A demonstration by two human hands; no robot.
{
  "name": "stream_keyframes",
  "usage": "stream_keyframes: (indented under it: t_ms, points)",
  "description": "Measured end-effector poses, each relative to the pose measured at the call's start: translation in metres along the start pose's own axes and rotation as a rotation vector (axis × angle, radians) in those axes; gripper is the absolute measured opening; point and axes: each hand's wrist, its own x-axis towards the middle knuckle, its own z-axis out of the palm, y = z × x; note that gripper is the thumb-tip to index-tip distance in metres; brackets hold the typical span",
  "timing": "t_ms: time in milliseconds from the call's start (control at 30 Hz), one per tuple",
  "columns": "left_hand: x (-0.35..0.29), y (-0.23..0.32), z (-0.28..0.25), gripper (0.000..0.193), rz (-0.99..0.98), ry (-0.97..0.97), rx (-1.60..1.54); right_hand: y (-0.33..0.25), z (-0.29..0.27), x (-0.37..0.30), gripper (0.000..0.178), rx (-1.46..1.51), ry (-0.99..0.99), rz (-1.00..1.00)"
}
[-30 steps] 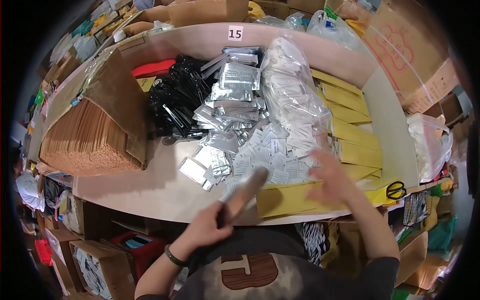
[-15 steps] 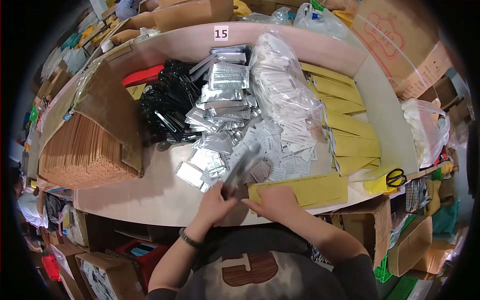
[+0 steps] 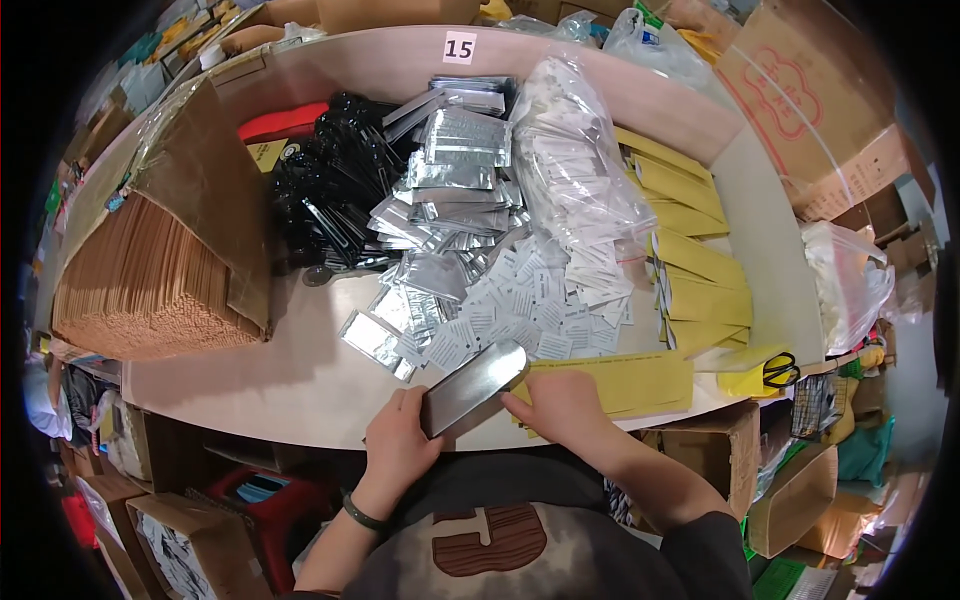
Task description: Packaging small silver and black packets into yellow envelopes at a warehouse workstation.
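My left hand (image 3: 398, 440) is closed around the lower end of a long, flat silver piece (image 3: 478, 385) with a rounded far end and a dark edge. It tilts up to the right over the table's front edge. My right hand (image 3: 562, 405) is closed on the left end of a yellow envelope (image 3: 640, 383), its thumb close to the silver piece; the fingers' far side is partly hidden. Just beyond my hands, small white printed packets (image 3: 530, 300) lie loose, with silver sachets (image 3: 465, 140) heaped behind them.
On the left stands an open carton (image 3: 215, 200) packed with brown card-like sheets (image 3: 150, 285). Black slotted pieces (image 3: 335, 190) are piled beside it. A clear bag (image 3: 575, 150) of white packets leans at the back. More yellow envelopes (image 3: 705, 290) and scissors (image 3: 780, 370) in a yellow holder sit right.
The silver piece, blurred and more upright before, now lies lower and tilts right toward my right hand. My right hand has stayed at the envelope's left end. The whole view has shifted slightly.
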Motion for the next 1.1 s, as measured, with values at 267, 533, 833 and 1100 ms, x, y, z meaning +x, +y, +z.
stream_keyframes:
  t_ms: [267, 533, 833, 1100]
  points:
    - [-0.002, -0.002, -0.009, 0.068, 0.095, -0.064, 0.062, 0.009, 0.018, 0.000, 0.028, 0.148, 0.172, 0.033]
    - [0.019, -0.007, -0.026, 0.083, 0.396, -0.286, 0.242, -0.021, 0.016, 0.005, 0.021, 0.289, -0.002, -0.095]
    - [0.007, -0.009, -0.014, 0.079, 0.491, -0.027, 0.013, 0.171, -0.014, 0.089, 0.035, 0.022, 0.604, 0.001]
    - [-0.016, -0.043, -0.055, 0.051, 0.248, 0.116, 0.114, 0.151, -0.031, 0.059, 0.019, -0.126, 0.789, -0.047]
